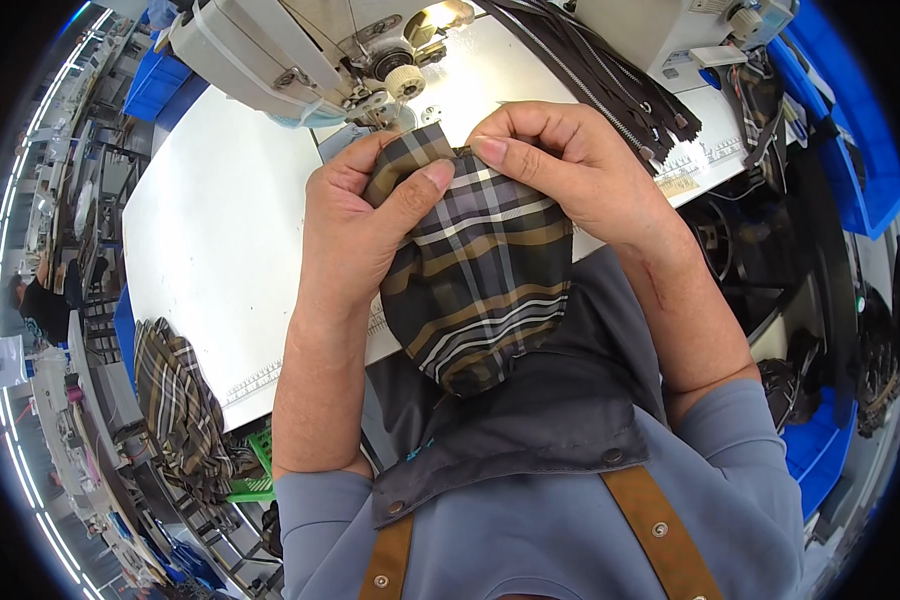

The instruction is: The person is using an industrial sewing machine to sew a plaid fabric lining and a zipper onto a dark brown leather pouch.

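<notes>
A plaid fabric piece [495,260] in dark, brown and white checks hangs from both my hands, its lower end over my dark apron. My left hand [365,210] pinches its upper left edge, thumb on top, where a folded flap of the cloth stands up. At the upper right edge my right hand [560,165] grips the same cloth between thumb and curled fingers. Just beyond the fingertips stands the sewing machine head [300,50], with its needle area close to the cloth. The fingers behind the fabric are partly hidden.
Dark zippers [590,75] with metal teeth lie on the white table [210,250], right of the machine. More plaid cloth [180,400] hangs in a pile at the left, by a green basket [253,470]. Blue bins [850,180] stand at the right.
</notes>
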Available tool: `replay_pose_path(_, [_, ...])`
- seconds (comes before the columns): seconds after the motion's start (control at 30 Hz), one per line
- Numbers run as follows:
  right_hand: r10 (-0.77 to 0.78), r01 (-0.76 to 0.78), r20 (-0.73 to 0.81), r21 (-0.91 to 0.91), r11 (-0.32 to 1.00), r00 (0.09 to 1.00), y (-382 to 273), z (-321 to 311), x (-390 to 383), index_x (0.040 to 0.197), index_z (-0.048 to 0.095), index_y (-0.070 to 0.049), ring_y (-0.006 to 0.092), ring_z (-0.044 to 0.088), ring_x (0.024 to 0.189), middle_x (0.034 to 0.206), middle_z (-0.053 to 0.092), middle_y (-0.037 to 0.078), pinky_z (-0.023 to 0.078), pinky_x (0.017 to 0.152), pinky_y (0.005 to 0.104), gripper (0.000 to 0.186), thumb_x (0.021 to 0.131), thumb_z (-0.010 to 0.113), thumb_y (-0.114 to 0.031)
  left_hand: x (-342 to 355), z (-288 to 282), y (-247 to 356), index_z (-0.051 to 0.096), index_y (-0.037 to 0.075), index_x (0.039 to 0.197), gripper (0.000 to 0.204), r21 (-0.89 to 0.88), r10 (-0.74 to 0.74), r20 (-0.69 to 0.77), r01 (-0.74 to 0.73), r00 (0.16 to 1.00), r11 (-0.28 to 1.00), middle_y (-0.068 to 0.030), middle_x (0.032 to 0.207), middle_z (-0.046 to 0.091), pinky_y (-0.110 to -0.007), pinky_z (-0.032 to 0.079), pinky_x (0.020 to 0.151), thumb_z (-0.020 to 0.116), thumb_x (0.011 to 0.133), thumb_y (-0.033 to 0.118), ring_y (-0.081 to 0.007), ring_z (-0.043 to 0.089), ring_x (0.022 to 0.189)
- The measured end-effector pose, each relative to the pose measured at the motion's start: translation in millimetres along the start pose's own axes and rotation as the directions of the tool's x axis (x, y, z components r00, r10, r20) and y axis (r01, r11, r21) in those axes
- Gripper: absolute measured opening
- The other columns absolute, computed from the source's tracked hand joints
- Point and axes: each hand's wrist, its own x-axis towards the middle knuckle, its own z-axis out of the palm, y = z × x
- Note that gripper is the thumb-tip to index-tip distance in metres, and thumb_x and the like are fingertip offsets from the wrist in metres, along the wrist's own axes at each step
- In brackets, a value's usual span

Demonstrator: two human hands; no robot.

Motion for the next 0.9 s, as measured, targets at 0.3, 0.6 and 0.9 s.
replay_pose_path(0.3, [0.009,-0.009,0.009,0.014,1.000,1.000,-1.0,2.1,0.8,0.095,0.067,0.001,0.0016,0.050,0.072,0.078,0.061,-0.004,0.042,0.065,0.0182,0.020,0.091,0.066,-0.019,-0.5,0.8,-1.8,0.069,0.000,0.099,0.022,-0.014,-0.015,-0.014,0.014,1.000,1.000,0.0003,0.082,0.066,-0.020,0.046,0.068,0.076,0.080,0.011,-0.0048,0.056,0.072])
replay_pose_path(0.6, [0.001,-0.002,0.015,0.028,1.000,1.000,-1.2,2.1,0.6,0.094,0.067,0.002,0.0023,0.053,0.073,0.080,0.064,-0.002,0.044,0.066,0.0186,0.017,0.089,0.067,-0.015,-0.2,0.7,0.3,0.066,0.001,0.094,0.017,-0.007,-0.019,0.014,0.019,1.000,1.000,0.0007,0.082,0.066,-0.020,0.046,0.069,0.074,0.081,0.009,-0.0041,0.056,0.074])
replay_pose_path(0.9, [-0.028,0.027,0.028,0.020,0.999,0.999,-1.4,1.0,0.1,0.095,0.067,0.002,0.0033,0.054,0.073,0.078,0.064,0.000,0.044,0.066,0.0194,0.017,0.090,0.066,-0.014,-0.6,1.4,1.4,0.065,0.001,0.100,0.021,-0.101,-0.015,0.008,0.016,1.000,0.995,-0.0012,0.089,0.067,-0.020,0.048,0.074,0.073,0.081,0.007,-0.0057,0.060,0.079])
